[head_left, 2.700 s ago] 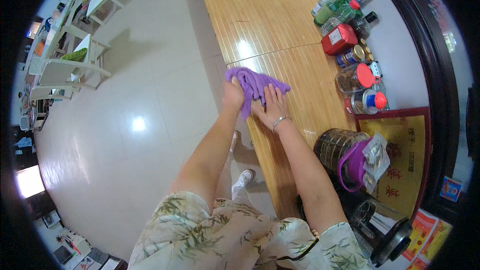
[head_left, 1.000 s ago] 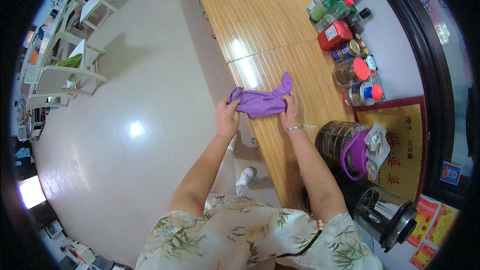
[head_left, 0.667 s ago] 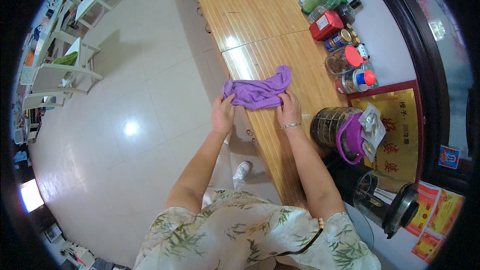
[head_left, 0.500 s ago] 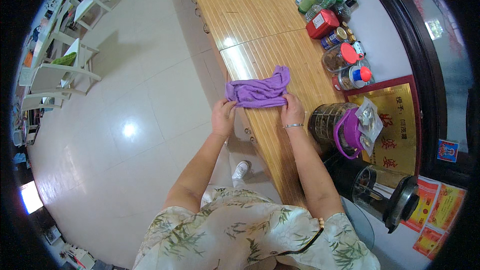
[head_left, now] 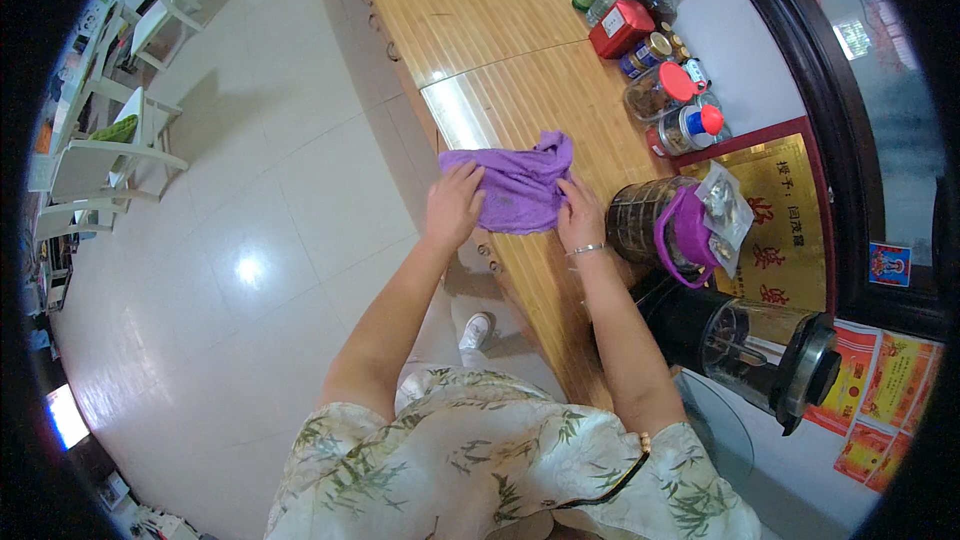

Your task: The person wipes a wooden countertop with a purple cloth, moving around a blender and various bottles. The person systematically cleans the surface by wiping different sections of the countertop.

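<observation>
A crumpled purple cloth (head_left: 515, 190) lies on the wooden counter, partly opened out, with a bunched corner at its far right. At its left edge is my left hand (head_left: 456, 205), its fingers curled over the fabric. My right hand (head_left: 580, 216), with a silver bangle at the wrist, grips the cloth's right edge between thumb and fingers. The fingertips of both hands are partly lost in the folds.
To the right stand a large jar with a purple lid (head_left: 690, 230) and a blender (head_left: 740, 340). Farther off, bottles and jars (head_left: 660, 90) line the wall beside a red canister (head_left: 621, 28). The counter (head_left: 490, 0) drops to a tiled floor at left, with white chairs (head_left: 110, 165).
The cloth has opened toward me and its near edge hangs lower. My left hand has shifted up over its left edge. The whole view has moved slightly.
</observation>
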The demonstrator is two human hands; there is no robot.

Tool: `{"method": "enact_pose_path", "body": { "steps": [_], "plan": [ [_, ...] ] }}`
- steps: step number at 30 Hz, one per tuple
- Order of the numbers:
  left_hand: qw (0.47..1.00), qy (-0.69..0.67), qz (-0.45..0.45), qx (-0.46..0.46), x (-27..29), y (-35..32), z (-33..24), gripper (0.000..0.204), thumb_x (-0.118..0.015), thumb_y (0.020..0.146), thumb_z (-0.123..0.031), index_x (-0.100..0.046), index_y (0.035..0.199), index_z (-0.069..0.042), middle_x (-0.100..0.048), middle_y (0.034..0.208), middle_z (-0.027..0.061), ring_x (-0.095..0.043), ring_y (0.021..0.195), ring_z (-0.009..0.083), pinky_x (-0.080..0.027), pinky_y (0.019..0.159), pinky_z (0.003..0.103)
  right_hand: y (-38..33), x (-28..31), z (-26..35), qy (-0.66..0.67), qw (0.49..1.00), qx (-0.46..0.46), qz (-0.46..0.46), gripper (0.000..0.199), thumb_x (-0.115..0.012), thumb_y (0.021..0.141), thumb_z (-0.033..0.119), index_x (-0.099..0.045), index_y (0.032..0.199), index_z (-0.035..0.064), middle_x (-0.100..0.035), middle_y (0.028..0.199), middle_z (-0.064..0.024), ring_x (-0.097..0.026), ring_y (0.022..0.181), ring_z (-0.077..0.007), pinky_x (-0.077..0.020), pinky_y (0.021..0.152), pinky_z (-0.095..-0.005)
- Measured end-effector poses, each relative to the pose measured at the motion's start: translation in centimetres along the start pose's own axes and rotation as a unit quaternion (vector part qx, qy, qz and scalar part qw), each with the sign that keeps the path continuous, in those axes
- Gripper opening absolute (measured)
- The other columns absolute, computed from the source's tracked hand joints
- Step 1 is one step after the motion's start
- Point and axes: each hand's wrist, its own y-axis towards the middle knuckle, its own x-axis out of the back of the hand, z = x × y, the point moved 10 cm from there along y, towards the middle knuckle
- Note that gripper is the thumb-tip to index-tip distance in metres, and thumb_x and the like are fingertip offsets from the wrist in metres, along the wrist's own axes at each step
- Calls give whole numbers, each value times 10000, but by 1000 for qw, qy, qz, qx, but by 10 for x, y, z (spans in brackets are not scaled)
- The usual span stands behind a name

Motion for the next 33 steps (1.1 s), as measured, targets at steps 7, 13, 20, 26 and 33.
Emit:
{"method": "enact_pose_path", "body": {
  "steps": [7, 13, 20, 26, 33],
  "plan": [
    [975, 188, 121, -13, -33, 18, -9, 679, -577, 866, -427, -366, 1440, -131, -297, 1520, 73, -232, 1414, 268, -204, 1124, 516, 10, -54, -4, -147, 968, -25, 203, 563, -583, 881, 248, -404, 1408, 164, -249, 1520, -119, -302, 1343, -347, -229, 1118, -465],
    [971, 169, 167, -12, -71, -67, -61, 710, -527, 883, -462, -322, 1459, -101, -239, 1539, 113, -177, 1425, 327, -162, 1134, 521, -51, -39, -17, -174, 956, -64, 227, 600, -567, 890, 232, -341, 1437, 137, -204, 1544, -112, -280, 1367, -325, -219, 1137, -441],
    [992, -26, 108, -67, -81, -183, -123, 532, -605, 853, -217, -446, 1330, -44, -324, 1458, 203, -268, 1366, 390, -259, 1099, 462, -145, -13, -15, -179, 933, -162, 267, 556, -471, 902, 174, -340, 1429, 56, -161, 1555, -139, -273, 1379, -325, -229, 1142, -409],
    [925, -231, 32, 301, -111, -178, -33, 463, -563, 907, -345, -503, 1167, 33, -592, 1090, 252, -569, 985, 405, -452, 869, 435, -167, 2, -2, -143, 921, -182, 313, 602, -515, 891, 188, -319, 1438, 29, -133, 1558, -153, -265, 1381, -339, -267, 1130, -396],
    [918, -186, 79, 340, -122, -173, -64, 535, -451, 952, -444, -538, 1148, 46, -607, 1074, 315, -574, 1032, 464, -432, 914, 489, -172, -7, -17, -148, 931, -169, 287, 663, -594, 838, 219, -337, 1399, -21, -179, 1525, -231, -275, 1364, -387, -267, 1125, -423]
  ]
}}
